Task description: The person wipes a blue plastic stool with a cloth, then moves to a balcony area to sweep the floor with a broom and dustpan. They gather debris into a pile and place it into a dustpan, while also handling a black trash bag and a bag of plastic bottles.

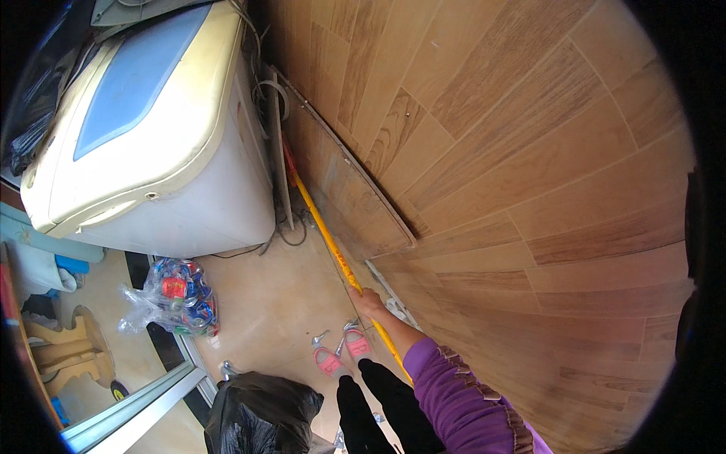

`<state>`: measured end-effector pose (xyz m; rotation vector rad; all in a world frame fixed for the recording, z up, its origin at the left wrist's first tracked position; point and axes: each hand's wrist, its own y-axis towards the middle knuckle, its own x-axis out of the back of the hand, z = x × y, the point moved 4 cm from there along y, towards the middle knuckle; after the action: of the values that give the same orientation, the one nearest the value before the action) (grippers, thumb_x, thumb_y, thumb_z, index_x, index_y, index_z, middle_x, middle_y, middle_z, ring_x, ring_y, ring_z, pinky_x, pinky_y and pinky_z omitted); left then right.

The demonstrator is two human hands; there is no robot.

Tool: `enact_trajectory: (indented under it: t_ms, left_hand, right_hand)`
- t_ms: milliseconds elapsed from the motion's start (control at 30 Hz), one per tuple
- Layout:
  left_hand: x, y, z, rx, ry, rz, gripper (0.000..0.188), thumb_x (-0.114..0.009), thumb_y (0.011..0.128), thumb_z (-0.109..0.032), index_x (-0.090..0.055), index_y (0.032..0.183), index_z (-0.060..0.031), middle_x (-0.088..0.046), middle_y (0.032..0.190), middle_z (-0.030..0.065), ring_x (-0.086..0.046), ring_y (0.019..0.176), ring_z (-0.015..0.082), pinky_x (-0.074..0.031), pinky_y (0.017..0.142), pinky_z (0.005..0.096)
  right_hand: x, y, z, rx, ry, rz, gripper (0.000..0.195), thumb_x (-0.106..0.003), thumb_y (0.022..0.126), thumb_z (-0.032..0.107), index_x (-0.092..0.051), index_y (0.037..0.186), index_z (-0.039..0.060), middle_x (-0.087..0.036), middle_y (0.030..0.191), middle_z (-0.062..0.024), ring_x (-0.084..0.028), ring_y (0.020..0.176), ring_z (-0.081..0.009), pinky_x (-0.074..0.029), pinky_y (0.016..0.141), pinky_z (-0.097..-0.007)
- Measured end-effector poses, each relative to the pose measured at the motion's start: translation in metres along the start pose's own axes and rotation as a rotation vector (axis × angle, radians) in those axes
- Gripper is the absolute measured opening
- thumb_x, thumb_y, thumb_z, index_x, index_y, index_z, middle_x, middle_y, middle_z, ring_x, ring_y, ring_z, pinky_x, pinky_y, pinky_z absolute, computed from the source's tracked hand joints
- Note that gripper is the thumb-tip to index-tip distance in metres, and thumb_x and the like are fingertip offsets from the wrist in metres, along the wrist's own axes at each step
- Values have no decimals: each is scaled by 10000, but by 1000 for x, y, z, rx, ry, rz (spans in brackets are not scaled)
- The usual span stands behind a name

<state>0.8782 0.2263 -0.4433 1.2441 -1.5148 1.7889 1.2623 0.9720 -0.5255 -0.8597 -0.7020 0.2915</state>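
My right hand (370, 303), in a purple sleeve, is closed around a long yellow pole (329, 238). The pole slants across the picture; its far part is red (290, 162) and reaches in between a leaning board and a white machine. What lies at that end is hidden. Below, the pole passes under my forearm, near my legs. My left hand is out of view. My feet, in pink slippers (328, 361), stand left of the pole, with small shiny silver pieces (320, 339) on the floor by them.
A white cabinet-like machine with a blue lid panel (142, 79) fills the upper left. Below it lie a clear bag of cans (187, 298), a black plastic bag (261, 411) and a metal door frame (142, 406). A board (351, 198) leans on the wood-look wall (482, 142); cables (292, 235) trail nearby.
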Motion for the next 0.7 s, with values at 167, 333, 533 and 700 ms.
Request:
enact_trajectory:
  t_ms: [167,333,533,700]
  left_hand:
    - [8,-4,7,28,-7,-1,528,-667,701,-386,-582,961,65,-614,820,136,-567,660,216,-466,545,332]
    - [7,-3,11,-1,-146,19,488,-659,709,-361,-594,933,68,-614,783,129,-561,649,207,-463,539,332]
    - [3,-1,12,-133,-201,0,471,-657,710,-341,-593,932,70,-610,756,130,-555,635,208,-460,525,329]
    - [-3,-10,18,-130,72,8,527,-661,668,-417,-553,1003,-24,-603,819,121,-559,697,230,-472,582,353]
  right_hand:
    - [-9,2,-1,-55,30,73,625,-407,810,556,-550,716,-46,-563,559,-148,-556,428,-254,-434,420,-377]
    - [-20,12,-23,0,-82,-59,634,-409,808,559,-556,732,-54,-579,588,-169,-578,460,-262,-448,443,-381]
    - [0,26,-17,-119,-55,35,635,-439,791,564,-557,694,-52,-540,507,-145,-548,409,-253,-425,399,-379]
    - [35,3,-48,-136,-142,87,594,-458,792,540,-541,667,-34,-492,460,-116,-505,364,-229,-379,355,-366]
